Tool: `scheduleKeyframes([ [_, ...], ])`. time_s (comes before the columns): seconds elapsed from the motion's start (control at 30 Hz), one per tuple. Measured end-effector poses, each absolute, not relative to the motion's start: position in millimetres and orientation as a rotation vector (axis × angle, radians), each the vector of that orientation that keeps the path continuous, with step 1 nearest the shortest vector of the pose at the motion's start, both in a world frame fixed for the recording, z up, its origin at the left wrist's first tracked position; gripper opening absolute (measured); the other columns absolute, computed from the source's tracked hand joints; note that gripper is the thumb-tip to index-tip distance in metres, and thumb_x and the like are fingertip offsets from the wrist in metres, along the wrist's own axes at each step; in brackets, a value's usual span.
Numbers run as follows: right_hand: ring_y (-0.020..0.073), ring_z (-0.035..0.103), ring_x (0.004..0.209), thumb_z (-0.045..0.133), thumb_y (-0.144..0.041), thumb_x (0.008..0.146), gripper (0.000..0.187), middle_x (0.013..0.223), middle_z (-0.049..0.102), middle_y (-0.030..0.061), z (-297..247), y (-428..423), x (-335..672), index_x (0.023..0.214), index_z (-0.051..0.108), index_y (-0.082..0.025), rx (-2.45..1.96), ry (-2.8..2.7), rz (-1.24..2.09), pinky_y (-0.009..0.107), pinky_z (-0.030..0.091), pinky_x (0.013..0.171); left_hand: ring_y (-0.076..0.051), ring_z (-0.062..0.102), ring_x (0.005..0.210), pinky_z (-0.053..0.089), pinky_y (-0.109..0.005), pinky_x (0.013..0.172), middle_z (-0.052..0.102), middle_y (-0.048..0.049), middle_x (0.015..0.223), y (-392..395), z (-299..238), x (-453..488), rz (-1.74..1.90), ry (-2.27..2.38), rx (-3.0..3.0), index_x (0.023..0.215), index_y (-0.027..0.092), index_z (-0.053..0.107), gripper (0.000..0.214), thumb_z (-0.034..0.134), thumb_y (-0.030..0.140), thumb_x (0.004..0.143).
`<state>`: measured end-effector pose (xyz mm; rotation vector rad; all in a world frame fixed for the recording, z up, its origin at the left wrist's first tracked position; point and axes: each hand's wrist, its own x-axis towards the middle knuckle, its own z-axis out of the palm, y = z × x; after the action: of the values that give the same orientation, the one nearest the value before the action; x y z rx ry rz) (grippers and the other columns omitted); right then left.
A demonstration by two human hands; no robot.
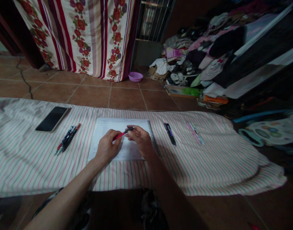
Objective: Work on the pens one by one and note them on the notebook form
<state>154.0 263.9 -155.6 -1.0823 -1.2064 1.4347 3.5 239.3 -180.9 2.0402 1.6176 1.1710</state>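
Note:
A pinkish-red pen with a black end (119, 135) is held slantwise above the notebook. My left hand (106, 145) is closed round its red end. At the black end, the fingers of my right hand (142, 140) pinch the pen. Beneath both hands lies a spiral-bound notebook (133, 154), its white page open and the coil along the right side. To the left rest several pens (67, 139) in a bunch. On the right are dark pens (170, 134) with a purple part, and beyond them pink and pale pens (195, 133).
A striped cloth (127, 177) covers the low table. Toward its far left edge sits a smartphone (52, 119), screen dark. Behind, on the tiled floor, are a purple basin (135, 76) and a flowered curtain (81, 38). Heaped clothes (196, 54) fill the back right.

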Motion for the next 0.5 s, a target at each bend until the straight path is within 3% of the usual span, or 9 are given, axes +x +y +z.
scheduleKeyframes([
  [0.27,0.0118,0.06,0.067,0.067,-0.033,0.068,0.021,0.069,0.064,-0.0002,-160.1,266.1,153.4,0.079,0.061,-0.017,-1.133,-1.219,1.4,0.025,0.046,0.064,-0.013,0.056,0.071,0.045,-0.025,0.065,0.058,-0.0014,0.079,239.8,-182.5,3.3,1.16,1.615,2.036,0.088,0.019,0.06,0.011,0.05,0.018,0.082],
  [0.5,0.013,0.064,0.073,0.068,-0.031,0.067,0.032,0.082,0.066,0.0006,-156.5,264.3,152.9,0.096,0.059,-0.019,-1.09,-1.176,1.475,0.026,0.048,0.065,-0.013,0.056,0.07,0.044,-0.025,0.065,0.058,-0.0015,0.078,239.1,-180.9,2.5,1.161,1.628,2.036,0.088,0.019,0.06,0.012,0.049,0.019,0.083],
])
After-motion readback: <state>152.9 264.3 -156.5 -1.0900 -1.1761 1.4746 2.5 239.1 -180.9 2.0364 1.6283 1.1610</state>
